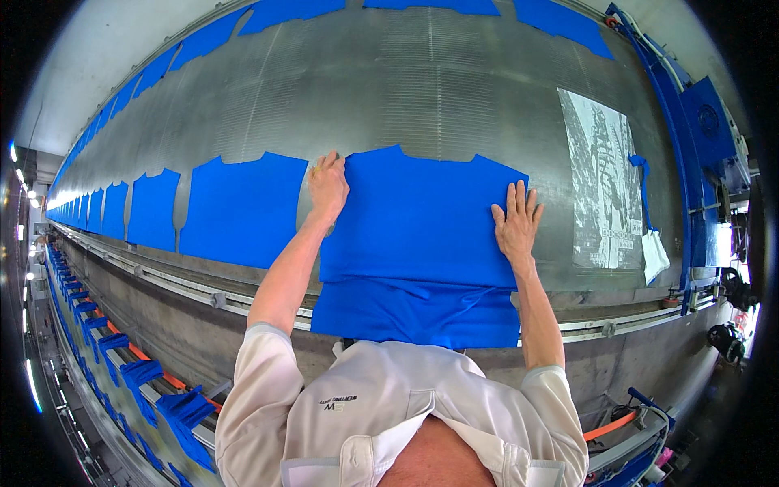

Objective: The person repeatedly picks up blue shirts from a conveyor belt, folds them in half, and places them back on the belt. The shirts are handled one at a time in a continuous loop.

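A blue cut fabric panel (422, 219), shaped like a shirt body, lies on the long dark table (373, 97) in front of me. Its upper part is flat. The lower end hangs in folds over the near edge, against my body. My left hand (328, 188) rests at the panel's upper left edge, fingertips down and slightly bent, beside the gap to another blue panel (243, 207). At the upper right edge my right hand (517, 223) lies flat with fingers spread, touching the fabric. Neither hand visibly grips anything.
Several more blue panels run leftward along the table and its far edge. A white-and-grey printed sheet (602, 183) lies right of my panel, near a white cloth (654, 256) and a blue strip (644, 191). A blue machine frame (677, 162) spans the right end. Metal rails (576, 327) border the near edge.
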The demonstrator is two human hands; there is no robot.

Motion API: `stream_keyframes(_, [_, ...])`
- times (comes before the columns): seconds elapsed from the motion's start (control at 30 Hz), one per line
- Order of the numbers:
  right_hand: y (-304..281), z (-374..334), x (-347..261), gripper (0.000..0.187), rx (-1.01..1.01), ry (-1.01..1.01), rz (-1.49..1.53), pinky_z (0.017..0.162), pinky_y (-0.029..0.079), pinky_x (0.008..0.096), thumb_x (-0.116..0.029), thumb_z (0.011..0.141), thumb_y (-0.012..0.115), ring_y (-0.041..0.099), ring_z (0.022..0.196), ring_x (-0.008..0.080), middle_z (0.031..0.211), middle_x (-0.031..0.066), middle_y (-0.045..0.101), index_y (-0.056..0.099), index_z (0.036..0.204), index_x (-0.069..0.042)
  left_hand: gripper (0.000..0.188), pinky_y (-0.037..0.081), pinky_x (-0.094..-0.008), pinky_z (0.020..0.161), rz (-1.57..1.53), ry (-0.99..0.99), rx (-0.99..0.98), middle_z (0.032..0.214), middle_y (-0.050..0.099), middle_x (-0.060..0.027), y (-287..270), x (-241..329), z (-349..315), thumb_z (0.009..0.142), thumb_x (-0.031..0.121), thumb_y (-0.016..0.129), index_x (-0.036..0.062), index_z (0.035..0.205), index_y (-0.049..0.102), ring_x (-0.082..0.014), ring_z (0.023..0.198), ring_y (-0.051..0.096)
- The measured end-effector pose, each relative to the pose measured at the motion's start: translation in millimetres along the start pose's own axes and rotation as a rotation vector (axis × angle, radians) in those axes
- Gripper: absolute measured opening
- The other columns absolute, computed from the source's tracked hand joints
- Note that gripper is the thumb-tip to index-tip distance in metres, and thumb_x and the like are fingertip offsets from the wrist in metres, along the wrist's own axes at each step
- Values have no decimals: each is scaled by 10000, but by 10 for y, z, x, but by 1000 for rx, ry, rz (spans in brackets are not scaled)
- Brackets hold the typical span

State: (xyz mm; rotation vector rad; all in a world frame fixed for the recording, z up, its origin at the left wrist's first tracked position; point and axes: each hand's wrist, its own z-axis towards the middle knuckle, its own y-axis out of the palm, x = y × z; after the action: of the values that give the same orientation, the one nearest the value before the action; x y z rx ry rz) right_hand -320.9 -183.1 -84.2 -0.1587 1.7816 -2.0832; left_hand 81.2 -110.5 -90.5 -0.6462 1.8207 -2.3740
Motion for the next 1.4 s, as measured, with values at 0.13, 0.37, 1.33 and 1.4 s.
stream_keyframes(0.13, [-10,-5,22,629,-7,15,13,1137,119,585,-454,971,439,197,1419,407,1524,154,301,377,1437,-36,88,441,-472,846,-187,-13,54,1076,633,-110,-90,-7,197,785,92,653,45,855,676,-358,1027,568])
stream_keyframes(0.37, [-11,9,10,627,2,11,29,1136,118,585,-454,973,437,211,1412,409,1520,155,310,381,1433,-31,54,456,-451,759,-127,-36,118,890,607,-118,-89,-44,337,744,83,668,53,719,631,-347,843,589])
stream_keyframes(1.33, [-350,18,152,617,-88,188,88,1092,96,664,-418,943,502,171,1402,460,1512,149,311,388,1426,-52,690,33,-627,1124,142,-65,-303,1571,182,-140,-397,220,-475,978,510,359,86,1506,223,-376,1454,87])
stream_keyframes(1.4, [-497,-201,151,584,-8,221,163,1097,168,623,-369,915,565,271,1369,446,1451,188,394,447,1377,-32,672,68,-649,1099,56,-140,-219,1540,259,-162,-583,125,-861,945,472,459,49,1449,328,-393,1440,138])
